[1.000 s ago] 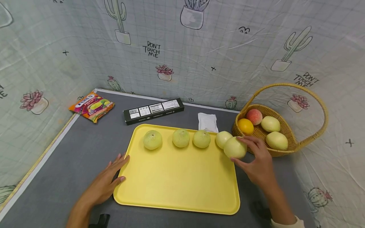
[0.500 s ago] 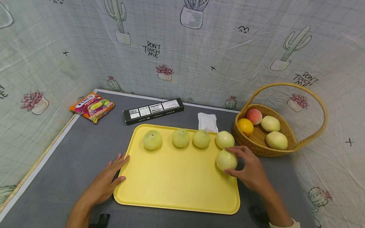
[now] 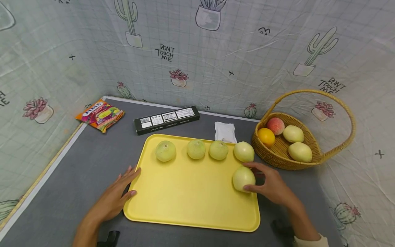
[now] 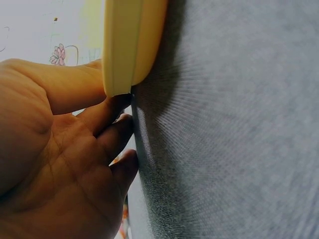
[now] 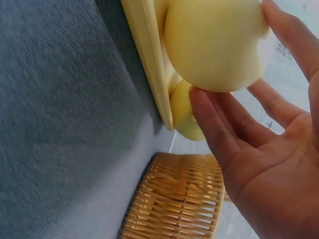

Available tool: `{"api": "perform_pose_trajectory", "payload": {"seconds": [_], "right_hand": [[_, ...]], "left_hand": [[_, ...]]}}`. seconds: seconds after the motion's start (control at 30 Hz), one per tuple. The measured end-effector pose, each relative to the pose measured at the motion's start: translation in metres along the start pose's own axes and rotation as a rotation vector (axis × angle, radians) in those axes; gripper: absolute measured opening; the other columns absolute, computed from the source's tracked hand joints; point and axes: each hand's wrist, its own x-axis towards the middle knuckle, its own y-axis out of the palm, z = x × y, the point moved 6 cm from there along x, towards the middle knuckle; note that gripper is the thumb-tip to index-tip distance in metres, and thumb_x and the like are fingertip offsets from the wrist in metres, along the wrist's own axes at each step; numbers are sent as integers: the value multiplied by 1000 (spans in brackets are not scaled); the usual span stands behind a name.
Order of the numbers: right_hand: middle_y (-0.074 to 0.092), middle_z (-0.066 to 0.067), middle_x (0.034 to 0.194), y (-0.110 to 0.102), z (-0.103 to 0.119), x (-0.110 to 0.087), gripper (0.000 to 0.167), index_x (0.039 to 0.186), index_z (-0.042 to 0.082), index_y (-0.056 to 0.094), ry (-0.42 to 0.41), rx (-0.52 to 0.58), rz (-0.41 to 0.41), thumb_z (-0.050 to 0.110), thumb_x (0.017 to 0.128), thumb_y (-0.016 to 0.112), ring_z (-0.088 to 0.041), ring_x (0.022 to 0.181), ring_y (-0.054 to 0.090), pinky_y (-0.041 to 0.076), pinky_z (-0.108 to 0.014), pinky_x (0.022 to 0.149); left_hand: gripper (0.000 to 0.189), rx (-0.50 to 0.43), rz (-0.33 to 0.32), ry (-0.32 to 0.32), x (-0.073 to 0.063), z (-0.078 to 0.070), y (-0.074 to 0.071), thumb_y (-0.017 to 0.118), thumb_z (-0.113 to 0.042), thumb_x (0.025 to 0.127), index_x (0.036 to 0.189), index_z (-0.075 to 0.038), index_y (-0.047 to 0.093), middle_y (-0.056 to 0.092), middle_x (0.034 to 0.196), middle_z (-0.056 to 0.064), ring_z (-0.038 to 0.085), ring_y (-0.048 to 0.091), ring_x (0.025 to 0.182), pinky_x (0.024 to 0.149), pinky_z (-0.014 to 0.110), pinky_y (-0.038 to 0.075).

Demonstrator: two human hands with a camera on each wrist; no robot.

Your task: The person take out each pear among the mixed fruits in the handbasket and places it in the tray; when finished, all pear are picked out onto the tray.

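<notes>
A round pale green fruit (image 3: 243, 179) sits near the right edge of the yellow tray (image 3: 191, 202). My right hand (image 3: 271, 181) holds it from the right, thumb on the near side and fingers on the far side; the right wrist view shows the hand (image 5: 269, 159) against the fruit (image 5: 214, 45). Along the tray's back edge stand several more pale green fruits (image 3: 165, 151). At the left rim, my left hand (image 3: 111, 197) rests with its fingers stretched out, touching the tray. The left wrist view has its thumb at the tray's edge (image 4: 122, 50).
A wicker basket (image 3: 277, 158) with a tall handle stands at the back right, holding a peach (image 3: 275, 126), an orange (image 3: 266, 137) and two pale yellow fruits (image 3: 300, 152). Behind the tray lie a black box (image 3: 166, 120), a white packet (image 3: 225, 132) and an orange snack bag (image 3: 101, 115).
My right hand has brought the fruit from beside the back-right fruit toward me and set it lower on the tray's right side. The left hand has stayed put.
</notes>
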Motion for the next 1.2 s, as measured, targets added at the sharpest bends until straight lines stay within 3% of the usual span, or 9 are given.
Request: {"api": "perform_pose_trajectory", "payload": {"seconds": [0.1,0.27,0.37,0.47,0.63,0.8,0.93,1.1,1.2], "right_hand": [[67,-12,144,-3,-1,1,74,148,12,61,21,21,15,32,84,92,-35,114,72,60,-55,99],[68,-13,141,-14,-3,0,70,147,14,63,32,15,-32,28,85,92,-36,117,72,60,-52,101],[69,-12,139,-23,-2,-1,68,146,13,63,25,3,-74,25,86,91,-33,121,71,61,-43,101],[69,-11,139,-33,-1,-2,66,146,15,63,18,-11,-132,24,87,90,-18,122,69,60,-26,100],[71,-11,137,-54,1,-4,64,145,19,66,20,-40,-263,21,86,91,13,116,61,50,-4,96],[72,-2,135,-74,-5,-5,64,143,17,67,17,-49,-376,15,84,92,12,116,60,48,0,92],[70,10,132,-88,-14,-4,62,142,13,67,47,-68,-437,16,86,91,16,115,56,48,1,90],[66,-12,141,-105,-26,-3,62,145,11,64,146,-140,-477,26,90,89,-11,124,60,40,3,88],[61,-21,147,-114,-34,-2,66,148,9,62,205,-160,-487,30,91,88,-39,132,56,51,-14,100]], "left_hand": [[71,2,-4,6,0,0,0,67,-17,103,167,-10,36,35,172,19,36,20,164,135,26,0],[72,-4,4,-1,1,0,1,67,-16,103,167,-9,35,34,172,20,47,22,161,136,33,0],[72,-2,4,-3,1,0,1,67,-15,102,167,-9,36,34,172,20,48,23,161,135,27,-2],[73,3,2,-4,1,0,0,68,-14,102,167,-9,36,34,173,20,48,23,161,134,23,-3],[73,0,12,-18,1,0,1,68,-13,102,167,-10,35,33,173,19,48,22,161,136,44,4],[75,-14,24,-31,1,1,1,68,-13,101,167,-9,34,31,173,21,49,21,161,132,62,8],[74,-12,18,-24,1,1,0,68,-13,101,167,-9,35,32,173,21,49,22,161,134,54,7],[71,0,0,-3,0,1,0,67,-17,103,167,-10,36,34,172,20,45,23,162,135,25,-2],[70,5,-10,8,0,1,0,66,-18,104,167,-11,36,35,172,19,34,20,165,133,18,-3]]}}
